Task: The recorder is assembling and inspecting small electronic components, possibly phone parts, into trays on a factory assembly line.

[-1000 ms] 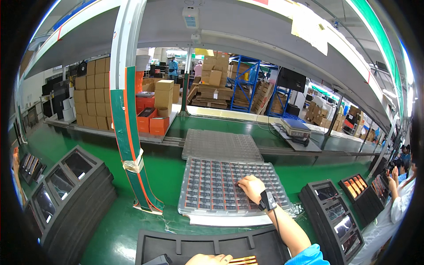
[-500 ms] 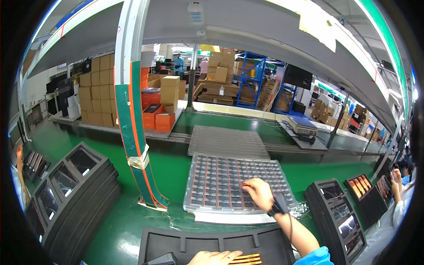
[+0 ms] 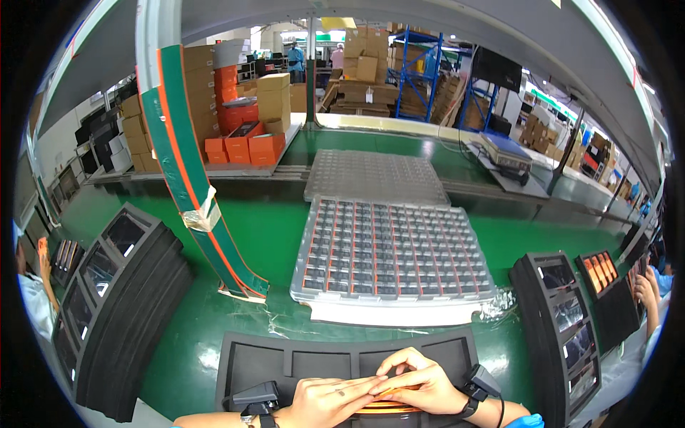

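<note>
Both of my hands meet over the right part of a black foam tray (image 3: 250,357) at the lower edge. My left hand (image 3: 321,401) reaches in with its fingers straight and together, resting on a black flat piece with orange edges (image 3: 389,409). Thumb and fingertips of my right hand (image 3: 427,385) are pinched together above that same piece, touching my left fingertips. Whatever small thing sits in the pinch is mostly hidden. Beyond the foam tray stands a clear plastic tray (image 3: 301,291) with rows of small dark parts and orange strips.
Stacks of black foam trays holding dark-screened devices stand left (image 3: 135,299) and right (image 3: 564,328). A green-orange post (image 3: 189,150) rises left of centre. Another clear tray (image 3: 374,175) lies farther back; a weighing scale (image 3: 506,152) sits behind. Other people's hands (image 3: 648,289) work at both sides.
My right hand has come back from the clear tray to meet my left hand over the foam tray. The view has tilted down, and more of my left forearm shows.
</note>
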`<state>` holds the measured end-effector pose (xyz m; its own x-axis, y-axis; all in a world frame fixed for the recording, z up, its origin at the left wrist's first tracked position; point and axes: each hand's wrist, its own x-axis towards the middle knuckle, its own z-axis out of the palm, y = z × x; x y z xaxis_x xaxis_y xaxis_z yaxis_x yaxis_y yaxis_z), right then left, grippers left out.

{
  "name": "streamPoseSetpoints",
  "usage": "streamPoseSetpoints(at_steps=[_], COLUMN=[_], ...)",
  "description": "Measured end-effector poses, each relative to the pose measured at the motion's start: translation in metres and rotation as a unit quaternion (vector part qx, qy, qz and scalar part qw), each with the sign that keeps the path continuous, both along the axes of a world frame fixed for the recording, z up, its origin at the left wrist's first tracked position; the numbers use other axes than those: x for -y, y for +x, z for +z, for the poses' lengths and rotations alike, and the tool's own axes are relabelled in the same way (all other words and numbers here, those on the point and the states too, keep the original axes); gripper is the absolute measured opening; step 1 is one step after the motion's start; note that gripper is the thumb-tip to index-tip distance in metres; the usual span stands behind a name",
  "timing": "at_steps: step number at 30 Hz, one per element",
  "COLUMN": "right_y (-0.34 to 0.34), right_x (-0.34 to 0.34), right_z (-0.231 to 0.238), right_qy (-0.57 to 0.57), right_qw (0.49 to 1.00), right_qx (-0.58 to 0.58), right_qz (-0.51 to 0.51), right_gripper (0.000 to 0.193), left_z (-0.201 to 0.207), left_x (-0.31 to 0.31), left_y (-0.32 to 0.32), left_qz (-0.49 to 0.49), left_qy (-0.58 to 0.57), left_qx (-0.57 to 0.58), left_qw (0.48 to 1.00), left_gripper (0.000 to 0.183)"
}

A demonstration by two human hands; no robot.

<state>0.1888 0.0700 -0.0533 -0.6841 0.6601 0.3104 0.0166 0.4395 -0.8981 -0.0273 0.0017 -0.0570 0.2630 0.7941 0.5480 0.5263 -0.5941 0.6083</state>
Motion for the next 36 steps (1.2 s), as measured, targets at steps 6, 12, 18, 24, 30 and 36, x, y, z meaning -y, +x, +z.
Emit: streamPoseSetpoints(at_steps=[6,12,18,24,30,36], right_y=[0.004,0.002,0.006,0.008,0.006,0.02], right_x=[0.003,0.01,0.011,0.005,0.013,0.012], right_z=[-0.006,0.001,0.004,0.006,0.003,0.016], right_qy=[-0.031,0.081,0.124,0.159,0.182,0.277], right_qw=[0.999,0.995,0.99,0.985,0.98,0.952], right_qx=[-0.007,0.025,0.004,-0.018,0.001,0.003], right_qz=[0.023,-0.058,-0.069,-0.064,-0.079,-0.132], right_gripper=[0.031,0.038,0.037,0.028,0.026,0.027], left_z=[0.001,0.002,-0.001,0.005,-0.002,-0.002], left_x=[-0.006,-0.007,-0.007,-0.008,-0.013,-0.009], left_y=[-0.001,-0.002,0.0,0.005,-0.001,0.002], left_qz=[-0.029,-0.041,-0.028,-0.008,-0.031,-0.015], left_qy=[-0.01,0.023,0.02,0.018,0.004,0.007], left_qx=[0.032,0.032,0.014,0.017,0.013,0.014], left_qw=[0.999,0.998,0.999,1.0,0.999,1.0], left_gripper=[0.021,0.018,0.017,0.014,0.015,0.017])
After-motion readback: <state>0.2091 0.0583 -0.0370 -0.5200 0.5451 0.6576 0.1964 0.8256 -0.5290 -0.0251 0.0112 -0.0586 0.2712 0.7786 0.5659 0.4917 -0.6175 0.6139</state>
